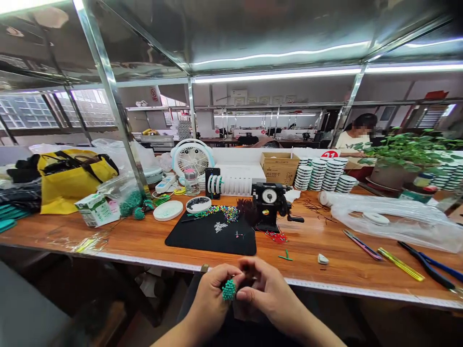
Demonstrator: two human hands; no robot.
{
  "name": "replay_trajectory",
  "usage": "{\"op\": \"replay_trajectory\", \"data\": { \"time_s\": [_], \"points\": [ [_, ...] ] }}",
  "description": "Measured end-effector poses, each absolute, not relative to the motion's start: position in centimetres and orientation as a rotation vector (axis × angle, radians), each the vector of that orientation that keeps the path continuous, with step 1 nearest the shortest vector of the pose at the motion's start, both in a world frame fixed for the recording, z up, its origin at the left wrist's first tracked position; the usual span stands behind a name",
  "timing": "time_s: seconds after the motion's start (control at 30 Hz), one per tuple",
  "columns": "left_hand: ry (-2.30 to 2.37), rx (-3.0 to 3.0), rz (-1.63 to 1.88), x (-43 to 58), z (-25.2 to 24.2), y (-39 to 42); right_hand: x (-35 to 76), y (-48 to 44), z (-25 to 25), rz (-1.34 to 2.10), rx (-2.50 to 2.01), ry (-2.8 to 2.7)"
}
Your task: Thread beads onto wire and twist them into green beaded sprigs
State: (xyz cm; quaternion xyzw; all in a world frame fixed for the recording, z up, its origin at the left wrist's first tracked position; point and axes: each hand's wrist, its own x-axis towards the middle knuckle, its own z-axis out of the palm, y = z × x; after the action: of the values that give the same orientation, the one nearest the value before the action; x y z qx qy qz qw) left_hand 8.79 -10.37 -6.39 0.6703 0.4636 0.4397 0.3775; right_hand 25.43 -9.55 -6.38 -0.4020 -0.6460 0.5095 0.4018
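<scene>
In front of the table edge, my left hand (213, 296) is closed around a bundle of green pieces (228, 290), whose round, bead-like ends face me. My right hand (265, 289) is beside it, fingers curled and thumb tip close to the bundle. Whatever sits between the right fingers, if anything, is hidden. Beyond both hands lies a black mat (210, 239) with multicoloured beads (227, 212) and a small heap of white bits (220, 226). Short green pieces (285, 257) rest on the wood to the right.
A black hand-cranked machine (269, 205) stands behind the mat. White dishes (168, 210), a fan (193, 161) and a yellow bag (65, 180) are to the left. Pliers (427, 260), tweezers (361, 245), stacked spools (318, 173) and a plant (394, 164) occupy the right. Someone sits further back.
</scene>
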Motion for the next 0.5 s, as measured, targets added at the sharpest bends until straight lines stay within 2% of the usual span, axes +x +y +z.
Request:
{"op": "replay_trajectory", "data": {
  "time_s": [0.07, 0.17, 0.23, 0.4, 0.5],
  "points": [
    [1.2, 1.666, 1.135, 9.2, -6.5, -10.2, 23.8, -9.7, -6.9, 1.616, -0.907, -1.404],
    [1.263, 1.598, 1.029, 8.9, -6.5, -9.2, 23.5, -8.9, -7.9, 1.704, -0.897, -1.203],
    [1.417, 1.72, 0.906, 7.5, -5.9, -7.3, 24.1, -8.1, -8.4, 1.617, -0.927, -1.22],
    [1.849, 2.115, 0.686, 0.9, -1.8, 2.8, 25.8, -6.6, -8.1, 1.05, -1.118, -1.589],
    [1.959, 2.218, 0.452, -2.3, 0.1, 9.6, 25.9, -5.9, -8.1, 0.992, -1.17, -1.724]
  ]
}}
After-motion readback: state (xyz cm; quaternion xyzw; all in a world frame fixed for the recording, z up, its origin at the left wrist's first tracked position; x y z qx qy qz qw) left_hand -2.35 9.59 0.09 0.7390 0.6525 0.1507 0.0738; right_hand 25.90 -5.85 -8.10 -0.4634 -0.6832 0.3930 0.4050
